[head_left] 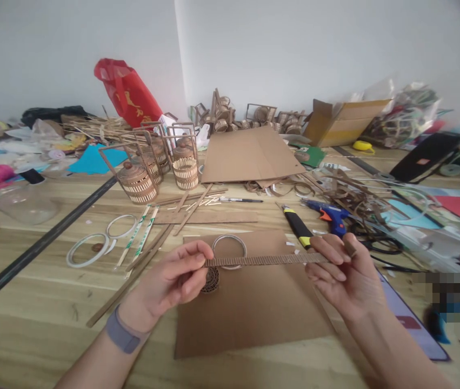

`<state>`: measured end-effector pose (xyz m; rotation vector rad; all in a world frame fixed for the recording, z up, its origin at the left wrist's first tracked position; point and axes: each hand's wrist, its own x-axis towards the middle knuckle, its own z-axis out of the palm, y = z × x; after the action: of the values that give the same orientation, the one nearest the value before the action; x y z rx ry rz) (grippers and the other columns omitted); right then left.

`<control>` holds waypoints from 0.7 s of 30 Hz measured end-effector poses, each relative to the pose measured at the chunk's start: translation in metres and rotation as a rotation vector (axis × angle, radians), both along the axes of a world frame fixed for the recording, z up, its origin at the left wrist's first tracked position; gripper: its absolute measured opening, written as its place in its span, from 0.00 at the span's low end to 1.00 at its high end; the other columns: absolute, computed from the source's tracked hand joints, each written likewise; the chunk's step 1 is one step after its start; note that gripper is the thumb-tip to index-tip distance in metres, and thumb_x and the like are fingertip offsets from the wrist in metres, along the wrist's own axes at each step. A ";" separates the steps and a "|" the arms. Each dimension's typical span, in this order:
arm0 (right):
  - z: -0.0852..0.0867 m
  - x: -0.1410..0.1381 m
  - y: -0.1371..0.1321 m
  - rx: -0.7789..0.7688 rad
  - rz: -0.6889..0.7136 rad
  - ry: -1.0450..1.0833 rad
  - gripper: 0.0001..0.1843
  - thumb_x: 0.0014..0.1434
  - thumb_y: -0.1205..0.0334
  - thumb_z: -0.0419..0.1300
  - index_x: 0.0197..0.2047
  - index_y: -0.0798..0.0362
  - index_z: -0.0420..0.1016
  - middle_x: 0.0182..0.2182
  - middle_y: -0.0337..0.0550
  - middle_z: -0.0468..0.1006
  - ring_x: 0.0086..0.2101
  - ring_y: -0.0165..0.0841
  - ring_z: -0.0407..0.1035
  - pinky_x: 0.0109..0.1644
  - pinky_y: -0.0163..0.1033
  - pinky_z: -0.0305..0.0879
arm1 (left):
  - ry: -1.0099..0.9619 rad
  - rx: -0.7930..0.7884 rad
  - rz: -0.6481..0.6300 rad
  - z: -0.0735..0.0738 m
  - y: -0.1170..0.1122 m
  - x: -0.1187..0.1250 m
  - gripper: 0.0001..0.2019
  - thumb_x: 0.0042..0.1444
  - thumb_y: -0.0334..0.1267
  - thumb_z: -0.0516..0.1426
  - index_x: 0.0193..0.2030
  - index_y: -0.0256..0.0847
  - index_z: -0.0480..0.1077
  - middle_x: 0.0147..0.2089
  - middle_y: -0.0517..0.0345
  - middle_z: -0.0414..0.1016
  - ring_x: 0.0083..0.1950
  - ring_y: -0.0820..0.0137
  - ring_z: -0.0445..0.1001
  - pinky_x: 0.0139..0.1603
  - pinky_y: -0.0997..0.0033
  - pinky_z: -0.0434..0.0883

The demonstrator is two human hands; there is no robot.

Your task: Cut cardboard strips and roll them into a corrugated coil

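A narrow strip of corrugated cardboard (264, 260) is stretched level between my two hands, its ridged face showing. My left hand (181, 275) pinches one end between thumb and fingers. Toward the other end, my right hand (341, 270) is closed around the strip, and a short bit of it sticks up past the fingers. Just below my left fingers, a coiled cardboard disc (210, 281) lies on a flat cardboard sheet (254, 313). Behind the strip is a white tape ring (230, 249), partly covered by it.
Beyond my right hand lie a yellow-black utility knife (295, 224) and a blue glue gun (331, 215). Small lidded baskets (137, 181) stand back left. More tape rings (87, 249), long cardboard strips (132, 275) and a black bar (47, 243) lie leftward. A large cardboard piece (250, 156) sits farther back.
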<state>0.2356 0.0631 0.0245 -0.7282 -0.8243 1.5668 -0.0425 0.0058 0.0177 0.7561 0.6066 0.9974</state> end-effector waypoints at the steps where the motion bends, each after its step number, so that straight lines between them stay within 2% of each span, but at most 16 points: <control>1: -0.001 0.002 0.001 -0.012 -0.006 0.013 0.33 0.48 0.47 0.70 0.18 0.50 0.48 0.17 0.25 0.45 0.17 0.21 0.26 0.15 0.32 0.34 | 0.002 0.009 -0.017 0.001 0.000 -0.002 0.06 0.58 0.38 0.61 0.38 0.41 0.69 0.13 0.73 0.61 0.11 0.82 0.42 0.12 0.85 0.48; 4: -0.001 0.011 0.007 -0.049 -0.055 0.086 0.28 0.46 0.56 0.72 0.18 0.50 0.53 0.16 0.25 0.47 0.17 0.21 0.28 0.13 0.31 0.37 | 0.044 0.011 0.023 0.004 0.000 -0.010 0.05 0.58 0.37 0.60 0.36 0.42 0.67 0.11 0.75 0.56 0.11 0.81 0.40 0.12 0.85 0.48; 9: 0.007 0.031 0.017 -0.054 -0.175 0.187 0.22 0.41 0.66 0.74 0.19 0.50 0.60 0.16 0.26 0.55 0.15 0.20 0.37 0.11 0.27 0.47 | 0.183 0.024 0.327 0.010 0.006 -0.022 0.04 0.56 0.33 0.56 0.35 0.44 0.64 0.09 0.78 0.48 0.12 0.79 0.35 0.12 0.84 0.46; 12: 0.012 0.035 0.017 -0.027 -0.183 0.187 0.20 0.46 0.68 0.72 0.20 0.50 0.61 0.16 0.27 0.57 0.15 0.19 0.44 0.12 0.26 0.50 | 0.413 0.094 0.455 0.011 0.008 -0.017 0.02 0.56 0.35 0.54 0.37 0.43 0.64 0.10 0.76 0.52 0.12 0.78 0.45 0.15 0.82 0.49; 14: 0.013 0.033 0.016 -0.012 -0.189 0.188 0.20 0.48 0.68 0.71 0.20 0.50 0.61 0.16 0.28 0.57 0.15 0.18 0.46 0.12 0.26 0.48 | 0.716 0.189 0.403 0.010 0.007 -0.009 0.04 0.57 0.36 0.54 0.38 0.42 0.67 0.17 0.69 0.66 0.18 0.75 0.61 0.21 0.79 0.59; 16: 0.012 0.032 0.015 -0.007 -0.207 0.197 0.20 0.51 0.69 0.69 0.20 0.50 0.61 0.16 0.28 0.57 0.15 0.18 0.47 0.12 0.26 0.49 | 1.063 0.362 0.274 0.007 0.005 -0.001 0.09 0.55 0.39 0.58 0.42 0.41 0.70 0.33 0.59 0.77 0.34 0.67 0.73 0.35 0.70 0.68; 18: 0.011 0.033 0.016 -0.009 -0.223 0.203 0.19 0.53 0.71 0.65 0.20 0.51 0.60 0.16 0.28 0.56 0.15 0.18 0.46 0.14 0.24 0.50 | 1.359 0.518 0.147 0.002 0.004 0.004 0.17 0.49 0.42 0.64 0.46 0.42 0.72 0.47 0.52 0.76 0.49 0.56 0.72 0.49 0.59 0.68; 21: 0.010 0.041 0.019 0.008 -0.179 0.139 0.19 0.47 0.72 0.67 0.20 0.50 0.59 0.16 0.27 0.53 0.16 0.20 0.40 0.12 0.26 0.49 | 1.636 0.604 0.003 -0.007 0.003 0.007 0.31 0.42 0.47 0.69 0.53 0.41 0.70 0.53 0.48 0.72 0.55 0.48 0.66 0.54 0.50 0.65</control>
<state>0.2767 0.0822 0.0346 -0.6608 -0.6442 1.4349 -0.0354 0.0090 0.0104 2.1162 1.7045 0.3372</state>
